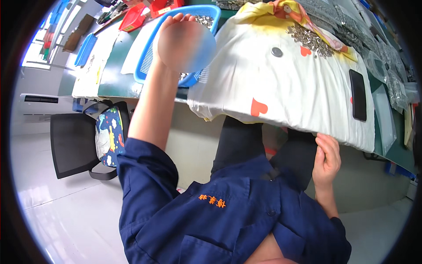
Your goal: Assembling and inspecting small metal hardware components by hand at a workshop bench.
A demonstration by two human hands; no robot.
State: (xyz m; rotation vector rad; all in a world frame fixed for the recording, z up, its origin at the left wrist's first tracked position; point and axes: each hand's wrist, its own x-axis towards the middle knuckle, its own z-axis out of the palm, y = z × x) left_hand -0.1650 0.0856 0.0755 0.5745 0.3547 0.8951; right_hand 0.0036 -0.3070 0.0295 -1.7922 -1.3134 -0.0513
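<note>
Two hands work apart: the right hand [326, 159] pinches the near edge of a soft white heart-printed cloth [281, 83]; the left hand [184, 42], grip blurred beyond telling, reaches over a blue mesh basket [147, 59] far left

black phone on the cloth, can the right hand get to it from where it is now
Probably yes. The right hand grips the near edge of the white cloth, and the black phone lies flat just beyond that edge with nothing lying between them.
</note>
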